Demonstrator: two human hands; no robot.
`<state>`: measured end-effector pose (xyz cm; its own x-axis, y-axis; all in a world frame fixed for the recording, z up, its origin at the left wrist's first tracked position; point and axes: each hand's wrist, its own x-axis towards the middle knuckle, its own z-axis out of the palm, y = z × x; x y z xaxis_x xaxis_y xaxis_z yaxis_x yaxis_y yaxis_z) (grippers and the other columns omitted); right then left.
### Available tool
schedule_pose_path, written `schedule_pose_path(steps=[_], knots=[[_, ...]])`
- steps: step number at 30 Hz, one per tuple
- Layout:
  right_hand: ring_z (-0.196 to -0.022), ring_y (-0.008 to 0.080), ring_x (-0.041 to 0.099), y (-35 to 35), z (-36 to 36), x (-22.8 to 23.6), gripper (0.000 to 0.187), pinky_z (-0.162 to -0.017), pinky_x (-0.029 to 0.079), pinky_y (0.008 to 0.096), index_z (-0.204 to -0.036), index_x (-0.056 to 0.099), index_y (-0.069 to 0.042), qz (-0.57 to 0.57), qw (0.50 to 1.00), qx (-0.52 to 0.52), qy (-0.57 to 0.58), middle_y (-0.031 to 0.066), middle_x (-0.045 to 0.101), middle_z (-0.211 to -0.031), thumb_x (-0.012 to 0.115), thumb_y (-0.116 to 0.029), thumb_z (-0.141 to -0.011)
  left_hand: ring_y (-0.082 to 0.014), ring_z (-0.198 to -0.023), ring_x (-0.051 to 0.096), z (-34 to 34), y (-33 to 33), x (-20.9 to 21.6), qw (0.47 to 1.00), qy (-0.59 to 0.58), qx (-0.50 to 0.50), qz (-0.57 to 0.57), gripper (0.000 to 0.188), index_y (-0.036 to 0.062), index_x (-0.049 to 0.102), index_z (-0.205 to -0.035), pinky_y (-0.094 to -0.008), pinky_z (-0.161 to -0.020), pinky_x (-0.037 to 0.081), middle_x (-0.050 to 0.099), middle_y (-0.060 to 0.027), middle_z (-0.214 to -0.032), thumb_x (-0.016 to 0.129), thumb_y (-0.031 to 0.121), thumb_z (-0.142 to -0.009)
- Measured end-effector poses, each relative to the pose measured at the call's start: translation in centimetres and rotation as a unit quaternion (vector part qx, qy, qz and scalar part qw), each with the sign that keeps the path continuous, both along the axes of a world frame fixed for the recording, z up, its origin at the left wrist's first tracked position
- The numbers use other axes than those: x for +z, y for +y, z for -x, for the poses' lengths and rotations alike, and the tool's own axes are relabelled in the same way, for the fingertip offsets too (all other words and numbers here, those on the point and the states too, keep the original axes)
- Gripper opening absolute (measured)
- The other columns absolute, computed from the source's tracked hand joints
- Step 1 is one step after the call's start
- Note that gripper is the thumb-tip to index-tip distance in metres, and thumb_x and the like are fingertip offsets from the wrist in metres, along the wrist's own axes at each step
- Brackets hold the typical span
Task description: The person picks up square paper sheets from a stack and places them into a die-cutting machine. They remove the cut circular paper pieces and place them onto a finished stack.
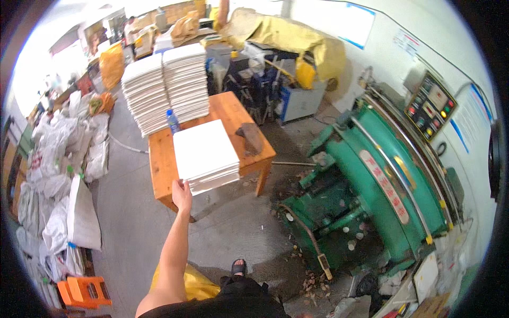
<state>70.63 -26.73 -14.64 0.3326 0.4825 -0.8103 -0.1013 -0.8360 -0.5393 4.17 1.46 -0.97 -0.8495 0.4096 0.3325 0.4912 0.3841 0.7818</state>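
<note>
My left hand [182,196] reaches forward to the near left corner of a stack of white sheets [205,146]. Its fingers are closed at that corner, pinching the sheet edges; how many sheets are between them I cannot make out. The stack lies on a wooden table [159,167] and juts past its near edge. Behind it stands a bottle [173,122] with a blue cap. A dark, crumpled item [250,139] lies on the table to the right of the stack. My right hand is out of view.
Two tall piles of white sheets [143,95] rise behind the bottle. A large green press-like machine [371,185] with a control panel [430,106] fills the right side. White sacks [84,214] and an orange stool [84,291] line the left. Scraps litter the floor by the machine.
</note>
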Motion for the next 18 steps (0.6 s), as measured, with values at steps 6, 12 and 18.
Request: schedule_pose_path(steps=[6,12,18], knots=[[-0.076,0.0177,0.064,14.0,5.6,1.8,0.026,-0.062,0.054,0.0336,-0.114,0.059,0.000,-0.064,0.987,0.144,-0.017,0.0118,0.066,-0.091,0.053,-0.020,-0.098,-0.0242,-0.080,0.063,7.5,1.3,-2.2,0.993,-0.051,-0.088,0.066,0.041,-0.0034,0.062,-0.107,-0.0365,-0.072,0.049,0.065,-0.0127,-0.087,0.074,0.027,-0.082],[-0.084,0.0185,0.066,16.7,12.5,5.2,0.028,-0.066,0.054,0.0340,-0.119,0.058,-0.001,-0.002,0.961,0.270,-0.059,0.0103,0.067,-0.100,0.055,-0.017,-0.097,-0.0133,-0.066,0.056,11.4,-0.5,-2.5,0.985,-0.160,-0.056,-0.041,0.027,-0.0036,0.067,-0.092,-0.0293,-0.063,0.047,0.063,-0.0056,-0.073,0.070,0.023,-0.086],[-0.076,0.0221,0.066,8.4,6.7,-1.3,0.024,-0.064,0.053,0.0369,-0.111,0.060,0.003,0.090,0.974,0.206,-0.025,0.0144,0.067,-0.089,0.056,-0.015,-0.096,-0.0180,-0.067,0.060,6.4,-5.2,-0.5,0.820,-0.496,-0.243,-0.147,0.027,0.0007,0.056,-0.110,-0.0323,-0.066,0.052,0.062,-0.0073,-0.085,0.057,0.016,-0.087]])
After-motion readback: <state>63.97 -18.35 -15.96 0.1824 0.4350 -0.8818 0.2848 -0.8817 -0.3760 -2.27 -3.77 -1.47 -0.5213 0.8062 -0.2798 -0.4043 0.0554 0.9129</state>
